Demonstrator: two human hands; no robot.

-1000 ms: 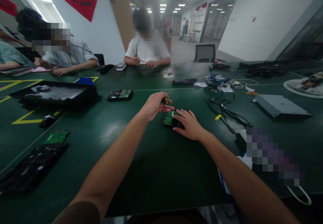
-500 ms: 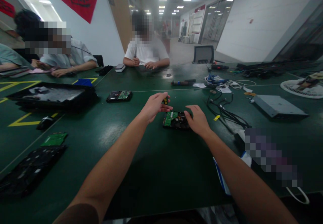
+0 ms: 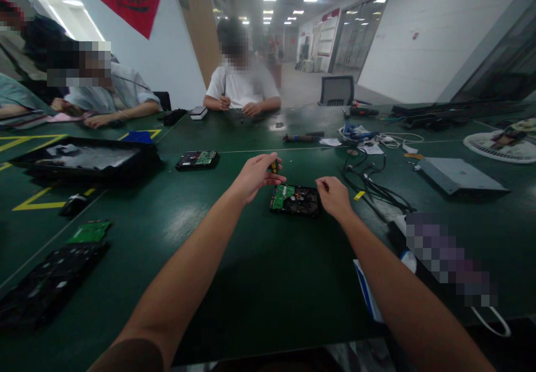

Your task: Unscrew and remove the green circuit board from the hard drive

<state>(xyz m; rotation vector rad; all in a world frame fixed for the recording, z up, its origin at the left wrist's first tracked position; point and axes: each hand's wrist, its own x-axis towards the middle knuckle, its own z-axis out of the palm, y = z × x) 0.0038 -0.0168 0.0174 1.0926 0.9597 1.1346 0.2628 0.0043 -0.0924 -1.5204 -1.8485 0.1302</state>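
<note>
A hard drive [image 3: 296, 200] lies circuit side up on the green table [image 3: 251, 271], its green board at the left end. My left hand [image 3: 256, 175] hovers just left of and above it, fingers closed round a small yellow-and-black screwdriver [image 3: 274, 166]. My right hand [image 3: 334, 196] rests at the drive's right edge, fingers curled against it.
A second hard drive [image 3: 198, 159] lies further left, by a black tray [image 3: 86, 158]. A loose green board [image 3: 89, 231] and a black panel [image 3: 46, 282] sit near left. Cables [image 3: 372, 185] and a grey box [image 3: 458, 176] are to the right. Other people sit at the far side.
My right hand slid from on top of the drive to its right edge, uncovering the drive. My left hand stayed almost still with the screwdriver.
</note>
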